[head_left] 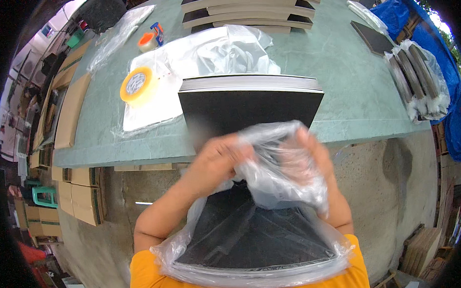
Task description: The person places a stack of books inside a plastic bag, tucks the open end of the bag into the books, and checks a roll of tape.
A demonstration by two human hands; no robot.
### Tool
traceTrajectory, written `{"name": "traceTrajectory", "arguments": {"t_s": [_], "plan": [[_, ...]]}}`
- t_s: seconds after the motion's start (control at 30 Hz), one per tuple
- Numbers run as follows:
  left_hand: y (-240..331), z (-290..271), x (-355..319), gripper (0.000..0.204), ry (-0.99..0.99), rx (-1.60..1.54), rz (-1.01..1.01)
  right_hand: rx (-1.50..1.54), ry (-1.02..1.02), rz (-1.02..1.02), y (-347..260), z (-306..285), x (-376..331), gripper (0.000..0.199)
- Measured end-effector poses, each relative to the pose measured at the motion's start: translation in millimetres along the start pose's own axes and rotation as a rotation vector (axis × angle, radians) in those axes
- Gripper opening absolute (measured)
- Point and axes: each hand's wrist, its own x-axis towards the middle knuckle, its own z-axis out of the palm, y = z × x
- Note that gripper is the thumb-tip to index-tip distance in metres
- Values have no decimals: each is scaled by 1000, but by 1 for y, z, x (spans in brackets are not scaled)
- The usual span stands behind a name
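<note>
My left hand (218, 157) and my right hand (312, 151) are both closed on the gathered mouth of a clear plastic bag (277, 173), held up close in front of me. Inside the bag sits a stack of flat black sheets (254, 239), pressed against my chest. Just beyond my hands, a bigger stack of black sheets with pale edges (249, 95) rests at the near edge of the green table (339, 64).
A yellow tape roll (136, 85) lies on a pile of clear bags (153, 103). A second tape roll (146, 41) sits farther back. Bagged bundles (421, 79) stand at the right. Cardboard boxes (82, 192) are stacked at the left, below the table.
</note>
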Motion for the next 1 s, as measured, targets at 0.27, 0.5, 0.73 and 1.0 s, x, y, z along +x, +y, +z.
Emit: {"name": "traceTrajectory", "arguments": {"t_s": [0.27, 0.5, 0.73, 1.0], "plan": [[3, -35, -2, 18, -690, 160, 170, 412, -335, 8, -19, 8, -20, 24], [43, -19, -18, 18, -1044, 816, 201, -1813, -563, 103, 19, -26, -18, 51], [-66, -60, -35, 26, -478, 1597, -19, -1616, -127, 467, -33, -21, -20, 17], [15, -92, -7, 18, 1078, 1084, 461, -1592, 600, -506, -25, -31, -11, 48]]}}
